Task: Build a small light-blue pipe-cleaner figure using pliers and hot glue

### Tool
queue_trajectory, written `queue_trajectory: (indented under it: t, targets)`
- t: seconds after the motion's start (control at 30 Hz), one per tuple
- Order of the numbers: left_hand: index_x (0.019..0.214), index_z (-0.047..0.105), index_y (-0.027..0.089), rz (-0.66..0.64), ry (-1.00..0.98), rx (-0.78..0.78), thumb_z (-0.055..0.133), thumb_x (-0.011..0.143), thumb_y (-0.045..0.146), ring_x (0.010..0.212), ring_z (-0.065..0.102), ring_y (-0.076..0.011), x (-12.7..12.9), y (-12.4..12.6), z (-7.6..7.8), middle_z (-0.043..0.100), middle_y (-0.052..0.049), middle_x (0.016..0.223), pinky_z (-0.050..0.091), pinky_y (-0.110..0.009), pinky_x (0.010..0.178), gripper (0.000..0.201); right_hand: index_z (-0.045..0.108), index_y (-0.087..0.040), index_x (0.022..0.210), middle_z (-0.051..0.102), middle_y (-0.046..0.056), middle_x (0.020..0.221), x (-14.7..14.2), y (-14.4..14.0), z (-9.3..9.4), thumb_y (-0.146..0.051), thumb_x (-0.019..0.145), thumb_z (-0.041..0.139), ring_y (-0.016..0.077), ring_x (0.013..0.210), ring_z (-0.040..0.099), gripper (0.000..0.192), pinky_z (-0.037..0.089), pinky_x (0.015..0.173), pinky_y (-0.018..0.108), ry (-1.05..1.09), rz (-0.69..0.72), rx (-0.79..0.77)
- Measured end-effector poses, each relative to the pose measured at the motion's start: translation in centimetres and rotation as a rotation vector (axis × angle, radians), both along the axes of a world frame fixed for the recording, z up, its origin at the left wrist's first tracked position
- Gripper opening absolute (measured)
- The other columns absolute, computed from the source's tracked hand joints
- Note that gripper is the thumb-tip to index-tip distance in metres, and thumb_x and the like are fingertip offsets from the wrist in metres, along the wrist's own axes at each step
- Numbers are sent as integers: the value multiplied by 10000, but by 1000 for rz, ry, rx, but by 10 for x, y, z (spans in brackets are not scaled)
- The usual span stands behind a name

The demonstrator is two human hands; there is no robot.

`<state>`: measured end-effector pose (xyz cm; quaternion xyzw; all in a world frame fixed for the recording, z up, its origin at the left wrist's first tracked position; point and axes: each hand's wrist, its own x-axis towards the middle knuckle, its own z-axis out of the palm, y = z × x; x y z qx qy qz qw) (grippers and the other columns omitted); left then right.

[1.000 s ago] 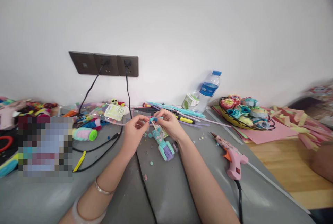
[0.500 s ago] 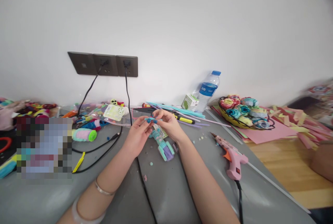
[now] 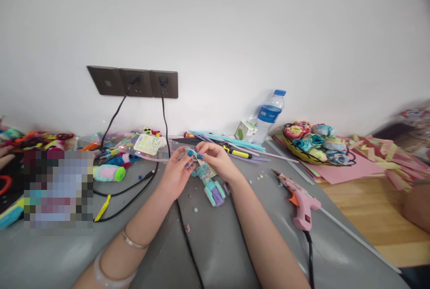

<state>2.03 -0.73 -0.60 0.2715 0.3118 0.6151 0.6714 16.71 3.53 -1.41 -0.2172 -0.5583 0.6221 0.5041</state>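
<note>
My left hand (image 3: 178,173) and my right hand (image 3: 217,161) meet above the middle of the table, fingertips pinched together. Between them is a small light-blue pipe cleaner piece (image 3: 191,151), mostly covered by my fingers. Just below, a turquoise and purple pipe cleaner figure (image 3: 214,192) lies on the grey table (image 3: 215,244), its upper end close to my fingers. Behind my right hand are light-blue and purple pipe cleaners (image 3: 248,144) and a yellow-and-black cutter (image 3: 240,153).
A pink glue gun (image 3: 302,208) lies to the right, its cable running forward. Behind stand a tilted water bottle (image 3: 268,116), a small box (image 3: 246,131) and a basket of paper flowers (image 3: 314,143). Black cables (image 3: 183,230) cross the table. Craft pieces and a blurred-out patch (image 3: 60,190) are at left.
My hands stay together, with slight finger movement around the light-blue piece. My left fingers have turned a little. The pipe cleaner figure stays in place.
</note>
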Motion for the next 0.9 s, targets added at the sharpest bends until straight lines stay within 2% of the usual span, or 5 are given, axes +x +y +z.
queue_trajectory:
  t: [0.23, 0.37, 0.67, 0.8, 0.9]
  targets:
    - [904, 619, 192, -53, -27, -20, 953, 522, 246, 635, 543, -75, -5, 2, 6, 623, 55, 738, 401, -208, 571, 511, 716, -221, 754, 658, 6, 857, 4, -1, 1, -397, 697, 875, 151, 796, 594, 244, 473, 769, 287, 27, 52, -40]
    - [923, 604, 193, -141, 30, -37, 964, 513, 216, 672, 585, -86, -10, 1, 7, 663, 38, 788, 459, -224, 642, 546, 706, -216, 725, 627, -6, 799, 5, -2, 3, -392, 698, 879, 142, 750, 574, 248, 459, 740, 279, 55, 83, -36]
    - [945, 634, 161, -398, 197, 49, 950, 577, 236, 604, 550, -66, -17, -3, 10, 649, 33, 701, 407, -190, 594, 490, 752, -222, 734, 667, 34, 889, 8, -4, 5, -417, 709, 869, 184, 861, 625, 228, 493, 806, 327, 4, 163, 18]
    - [820, 600, 161, -462, 228, 59, 938, 592, 221, 583, 537, -68, -20, -3, 9, 616, 38, 671, 395, -192, 576, 412, 749, -220, 730, 718, 38, 860, 9, -5, 3, -416, 695, 878, 194, 852, 662, 238, 524, 818, 347, -7, 232, -25]
    - [857, 629, 160, -465, 240, 36, 932, 598, 219, 608, 546, -72, -21, -2, 6, 620, 25, 718, 411, -197, 590, 403, 734, -211, 722, 726, 28, 816, 10, -4, 1, -430, 659, 897, 174, 769, 658, 280, 531, 741, 316, -33, 220, -65]
